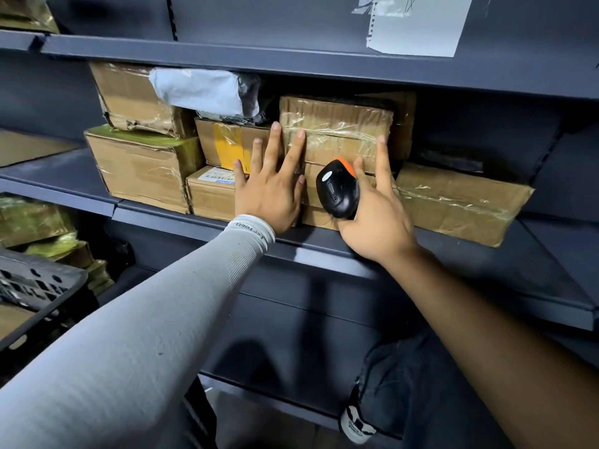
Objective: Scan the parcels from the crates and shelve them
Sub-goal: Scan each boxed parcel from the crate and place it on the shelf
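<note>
Non-task items noted.
We see torn paper (pixel 418 24) taped above-right of the grip; dark bag (pixel 395 384) hanging below it.

We are in a parcel storeroom or sorting depot. Dark metal shelving (pixel 291 64) runs in tiers before us, stacked with taped cardboard parcels (pixel 334 131), a grey plastic mailer bag (pixel 201 89) and one box bearing a printed shipping label (pixel 216 178). A handheld barcode scanner (pixel 338 192) sits in view, a black plastic crate (pixel 35 283) stands at near left, and a handwritten paper note (pixel 418 24) is taped above.
</note>
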